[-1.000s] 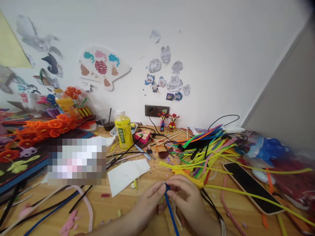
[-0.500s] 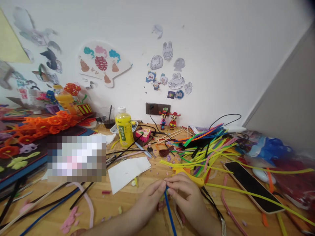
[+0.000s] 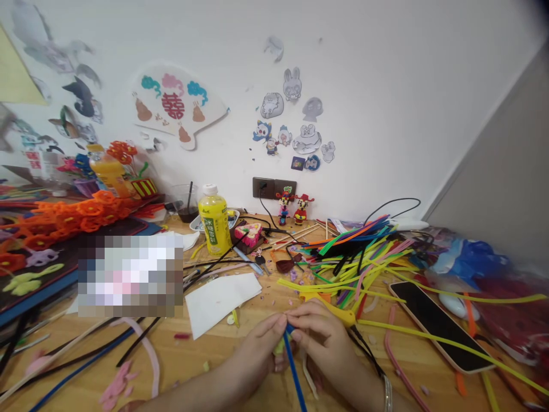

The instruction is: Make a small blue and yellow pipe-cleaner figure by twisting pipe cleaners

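Observation:
My left hand (image 3: 262, 347) and my right hand (image 3: 326, 342) meet low in the middle of the wooden desk (image 3: 206, 357). Both pinch the top end of a blue pipe cleaner (image 3: 293, 372), which runs down between my wrists toward me. A bit of yellow-green fuzz (image 3: 279, 345) shows under my left fingers. A yellow tool (image 3: 332, 309) lies just behind my right hand. A bracelet sits on my right wrist.
A heap of coloured pipe cleaners (image 3: 360, 257) lies behind and right. A phone (image 3: 437, 332) rests face up at right. White paper (image 3: 218, 300), a yellow bottle (image 3: 212, 220), orange pipe-cleaner flowers (image 3: 81, 212) and loose black and blue stems (image 3: 86, 360) fill the left.
Both hands stay pinched on the blue pipe cleaner and shift only slightly. The view drifts a little, so the scene sits marginally lower and to the left.

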Demonstrator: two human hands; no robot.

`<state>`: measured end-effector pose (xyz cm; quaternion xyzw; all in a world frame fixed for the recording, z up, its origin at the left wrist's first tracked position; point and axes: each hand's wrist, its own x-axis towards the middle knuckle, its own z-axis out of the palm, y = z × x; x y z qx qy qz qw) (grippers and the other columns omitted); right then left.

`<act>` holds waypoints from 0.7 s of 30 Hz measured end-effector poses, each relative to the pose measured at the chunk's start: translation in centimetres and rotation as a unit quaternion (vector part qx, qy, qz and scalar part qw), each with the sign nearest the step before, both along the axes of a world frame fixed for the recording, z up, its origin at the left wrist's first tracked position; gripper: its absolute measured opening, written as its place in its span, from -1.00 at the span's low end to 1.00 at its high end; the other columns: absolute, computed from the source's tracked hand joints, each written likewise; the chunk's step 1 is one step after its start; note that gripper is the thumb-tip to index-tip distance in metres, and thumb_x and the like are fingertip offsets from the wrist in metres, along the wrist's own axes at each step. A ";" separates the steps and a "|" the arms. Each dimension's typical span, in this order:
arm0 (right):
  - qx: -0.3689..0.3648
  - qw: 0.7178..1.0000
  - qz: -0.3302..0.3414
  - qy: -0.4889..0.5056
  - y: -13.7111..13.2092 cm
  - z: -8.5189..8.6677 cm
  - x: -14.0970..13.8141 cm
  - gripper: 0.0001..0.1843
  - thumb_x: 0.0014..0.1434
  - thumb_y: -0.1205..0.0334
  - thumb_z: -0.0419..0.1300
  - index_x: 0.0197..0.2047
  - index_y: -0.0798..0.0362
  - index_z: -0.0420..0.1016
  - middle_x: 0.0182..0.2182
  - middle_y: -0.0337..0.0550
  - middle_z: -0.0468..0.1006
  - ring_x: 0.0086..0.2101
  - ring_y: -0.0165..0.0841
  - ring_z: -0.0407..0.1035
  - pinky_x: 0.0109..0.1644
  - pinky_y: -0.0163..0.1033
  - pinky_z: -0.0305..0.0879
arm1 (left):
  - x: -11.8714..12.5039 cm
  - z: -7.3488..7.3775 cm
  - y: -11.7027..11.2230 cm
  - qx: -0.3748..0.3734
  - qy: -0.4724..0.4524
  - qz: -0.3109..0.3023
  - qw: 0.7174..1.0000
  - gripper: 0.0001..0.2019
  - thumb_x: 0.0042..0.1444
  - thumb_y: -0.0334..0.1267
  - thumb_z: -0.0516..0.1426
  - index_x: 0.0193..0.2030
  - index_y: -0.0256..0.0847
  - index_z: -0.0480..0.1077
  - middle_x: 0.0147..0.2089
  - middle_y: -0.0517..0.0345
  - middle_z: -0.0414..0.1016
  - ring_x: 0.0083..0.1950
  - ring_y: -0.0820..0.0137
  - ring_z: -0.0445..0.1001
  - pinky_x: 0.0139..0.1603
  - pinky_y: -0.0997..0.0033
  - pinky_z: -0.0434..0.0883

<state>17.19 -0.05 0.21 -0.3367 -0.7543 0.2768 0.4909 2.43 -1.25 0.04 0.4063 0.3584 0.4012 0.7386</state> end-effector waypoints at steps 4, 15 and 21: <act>0.003 1.000 -0.002 -0.012 -0.1 0.0 0.0 -0.83 0.04 0.35 0.18 -0.28 -0.04 0.54 -0.36 -0.13 0.54 -0.32 -0.32 0.37 -0.20 -0.19 0.29 | 0.1 0.3 -0.2 -0.040 -0.020 0.013 0.999 -0.68 -0.19 0.04 0.20 -0.41 -0.16 0.43 -0.54 0.31 0.18 -0.53 0.55 0.08 -0.51 0.55 0.12; -0.046 0.996 -0.070 0.003 -0.9 -0.6 -0.4 -0.72 -0.05 0.28 0.24 -0.19 -0.02 0.44 -0.32 -0.15 0.44 -0.28 -0.29 0.33 -0.21 -0.24 0.28 | -0.2 0.0 0.6 0.015 0.030 0.105 0.994 -0.67 -0.13 0.07 0.14 -0.40 -0.17 0.39 -0.49 0.29 0.28 -0.49 0.52 0.15 -0.50 0.55 0.12; -0.166 0.986 -0.030 0.018 -1.0 -1.9 -1.3 -0.66 0.02 0.36 0.10 -0.08 0.04 0.31 -0.55 -0.28 0.43 -0.52 -0.40 0.33 -0.39 -0.32 0.28 | -0.2 0.3 0.8 0.019 0.029 0.118 0.992 -0.71 -0.08 0.02 0.13 -0.33 -0.16 0.36 -0.51 0.32 0.26 -0.48 0.51 0.16 -0.46 0.54 0.14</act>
